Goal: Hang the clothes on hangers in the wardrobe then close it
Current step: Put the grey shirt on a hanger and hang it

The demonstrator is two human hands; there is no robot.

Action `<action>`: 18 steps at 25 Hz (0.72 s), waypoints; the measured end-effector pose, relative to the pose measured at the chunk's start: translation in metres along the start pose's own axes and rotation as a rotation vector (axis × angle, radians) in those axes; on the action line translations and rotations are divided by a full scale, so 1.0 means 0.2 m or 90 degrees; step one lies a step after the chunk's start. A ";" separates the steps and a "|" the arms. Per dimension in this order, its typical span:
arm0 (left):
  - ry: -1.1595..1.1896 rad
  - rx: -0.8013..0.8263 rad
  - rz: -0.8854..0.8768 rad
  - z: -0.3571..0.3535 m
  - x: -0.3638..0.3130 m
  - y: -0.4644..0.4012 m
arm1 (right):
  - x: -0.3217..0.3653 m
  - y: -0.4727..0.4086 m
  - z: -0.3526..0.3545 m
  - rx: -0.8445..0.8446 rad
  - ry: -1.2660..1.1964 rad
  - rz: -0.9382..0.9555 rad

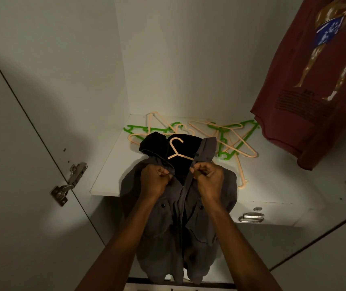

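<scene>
A dark grey hooded jacket (167, 225) lies on the wardrobe shelf (273, 185), its lower part hanging over the front edge. A peach hanger (176, 150) sits inside its neck, hook pointing away from me. My left hand (154, 181) grips the left front edge of the jacket near the collar. My right hand (208, 177) pinches the right front edge by the zip. A maroon printed T-shirt (312, 80) hangs at the upper right inside the wardrobe.
Several loose peach and green hangers (228, 137) lie on the shelf behind the jacket. The open left door (20, 185) with a metal hinge (69, 181) stands at left. A drawer handle (250, 217) sits below the shelf at right.
</scene>
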State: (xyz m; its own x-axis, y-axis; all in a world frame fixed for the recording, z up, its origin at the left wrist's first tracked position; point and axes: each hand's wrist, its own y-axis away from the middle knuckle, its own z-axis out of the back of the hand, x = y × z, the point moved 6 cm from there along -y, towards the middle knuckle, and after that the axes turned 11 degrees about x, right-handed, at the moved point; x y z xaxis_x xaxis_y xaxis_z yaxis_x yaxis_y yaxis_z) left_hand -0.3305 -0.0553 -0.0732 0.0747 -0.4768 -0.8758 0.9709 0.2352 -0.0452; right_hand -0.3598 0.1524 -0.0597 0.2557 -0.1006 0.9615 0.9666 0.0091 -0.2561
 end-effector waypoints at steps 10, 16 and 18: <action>-0.051 -0.096 -0.010 0.05 -0.11 0.01 | -0.02 0.00 -0.02 0.043 -0.068 0.040; 0.102 -0.056 -0.017 -0.08 -0.12 0.00 | -0.02 0.00 -0.04 0.056 -0.116 0.030; 0.162 -0.038 -0.018 -0.13 -0.11 0.00 | -0.03 0.00 -0.05 0.068 -0.111 0.034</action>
State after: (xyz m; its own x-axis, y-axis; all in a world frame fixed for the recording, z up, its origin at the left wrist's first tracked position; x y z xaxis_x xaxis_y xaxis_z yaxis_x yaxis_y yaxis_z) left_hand -0.3378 -0.0234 -0.0665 -0.0188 -0.2570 -0.9662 0.9563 0.2775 -0.0924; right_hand -0.3608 0.1424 -0.0657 0.2962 0.0768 0.9520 0.9458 0.1155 -0.3036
